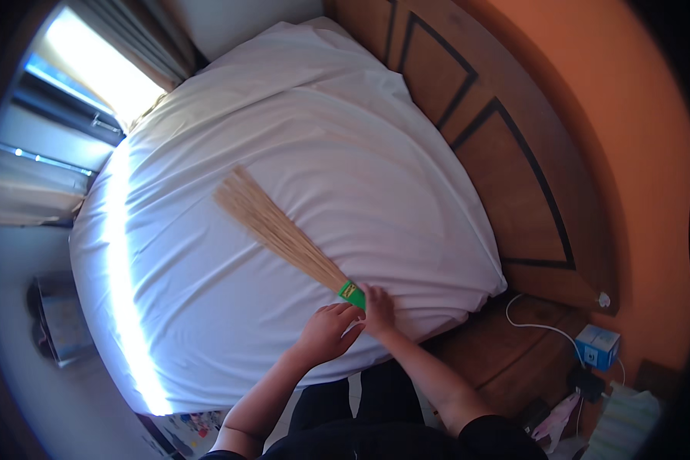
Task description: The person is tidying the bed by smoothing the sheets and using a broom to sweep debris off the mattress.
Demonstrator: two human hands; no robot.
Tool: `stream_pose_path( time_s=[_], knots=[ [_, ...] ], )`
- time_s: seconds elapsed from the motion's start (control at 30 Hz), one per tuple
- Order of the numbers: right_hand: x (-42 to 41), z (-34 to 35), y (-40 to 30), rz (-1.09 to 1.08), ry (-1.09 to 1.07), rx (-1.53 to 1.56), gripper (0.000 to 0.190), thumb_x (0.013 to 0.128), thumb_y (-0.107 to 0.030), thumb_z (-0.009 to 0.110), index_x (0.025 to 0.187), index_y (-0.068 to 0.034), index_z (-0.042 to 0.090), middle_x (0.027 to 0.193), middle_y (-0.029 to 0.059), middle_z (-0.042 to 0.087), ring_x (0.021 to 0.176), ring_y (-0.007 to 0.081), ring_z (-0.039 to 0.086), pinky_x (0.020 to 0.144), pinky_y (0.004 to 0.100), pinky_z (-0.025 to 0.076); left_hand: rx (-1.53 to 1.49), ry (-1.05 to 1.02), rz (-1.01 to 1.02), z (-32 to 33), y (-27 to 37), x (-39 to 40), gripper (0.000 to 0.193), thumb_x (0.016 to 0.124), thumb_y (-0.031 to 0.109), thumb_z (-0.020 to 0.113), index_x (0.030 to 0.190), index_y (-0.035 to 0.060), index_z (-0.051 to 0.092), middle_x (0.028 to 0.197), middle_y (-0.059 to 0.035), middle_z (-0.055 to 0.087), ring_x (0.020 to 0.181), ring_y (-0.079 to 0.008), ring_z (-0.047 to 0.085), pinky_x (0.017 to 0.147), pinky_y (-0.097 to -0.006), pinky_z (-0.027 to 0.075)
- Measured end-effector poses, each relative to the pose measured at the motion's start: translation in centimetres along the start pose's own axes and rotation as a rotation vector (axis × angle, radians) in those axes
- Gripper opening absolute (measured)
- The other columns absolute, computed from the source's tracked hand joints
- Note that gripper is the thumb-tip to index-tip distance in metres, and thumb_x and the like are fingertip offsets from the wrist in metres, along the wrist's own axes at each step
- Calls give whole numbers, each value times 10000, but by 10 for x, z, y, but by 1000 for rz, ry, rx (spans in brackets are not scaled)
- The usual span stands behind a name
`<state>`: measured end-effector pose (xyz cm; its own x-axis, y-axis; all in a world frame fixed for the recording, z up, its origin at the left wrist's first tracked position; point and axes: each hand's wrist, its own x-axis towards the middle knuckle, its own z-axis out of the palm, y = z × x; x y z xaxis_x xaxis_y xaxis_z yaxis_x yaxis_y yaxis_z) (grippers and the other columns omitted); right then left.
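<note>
A bristle bed broom (284, 233) with a green collar slants over the white fitted sheet (368, 178), its loose tips pointing up and to the left. My right hand (379, 310) is closed around its handle end, just below the collar. Close beside it, my left hand (329, 332) has its fingers spread near the collar; whether the fingertips touch the broom I cannot tell. Shallow wrinkles run across the sheet on the mattress. The handle itself is hidden by my hands.
A panelled wooden headboard (512, 184) borders the bed on the right. Beside it, a wooden bedside surface (494, 345) bears a blue-and-white box (598, 347), a white cable (537, 325) and a black adapter (586, 384). Curtains (144, 40) hang by the bright window at upper left.
</note>
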<state>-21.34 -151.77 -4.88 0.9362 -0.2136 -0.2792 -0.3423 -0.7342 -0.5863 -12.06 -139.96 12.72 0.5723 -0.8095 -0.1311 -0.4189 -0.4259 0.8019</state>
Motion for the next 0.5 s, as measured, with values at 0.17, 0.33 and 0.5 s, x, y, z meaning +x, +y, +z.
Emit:
stream_pose_path(
  time_s=[0.17,0.33,0.5],
  knots=[
    [2,24,2,-109,-116,-127,671,687,-233,639,1268,-157,312,1059,154,476,941,336,501,753,430,423,-7,112,-59,-10,-9,-35,101,776,127,563,848,63,533,776,-87,567,749,-255,569,674,-358,430],
    [61,-39,51,-2,-51,-217,583,756,-295,560,1260,-122,326,880,191,579,750,363,576,632,463,465,-45,196,-200,-15,-21,-87,107,807,169,524,875,86,516,828,-81,572,811,-277,555,718,-385,417],
    [126,-85,67,279,144,-209,482,806,-373,531,1114,-39,371,889,220,586,810,404,565,675,475,448,-79,337,-300,-14,-36,-133,108,821,170,522,866,71,521,824,-88,566,797,-271,550,705,-371,417]
  ],
)
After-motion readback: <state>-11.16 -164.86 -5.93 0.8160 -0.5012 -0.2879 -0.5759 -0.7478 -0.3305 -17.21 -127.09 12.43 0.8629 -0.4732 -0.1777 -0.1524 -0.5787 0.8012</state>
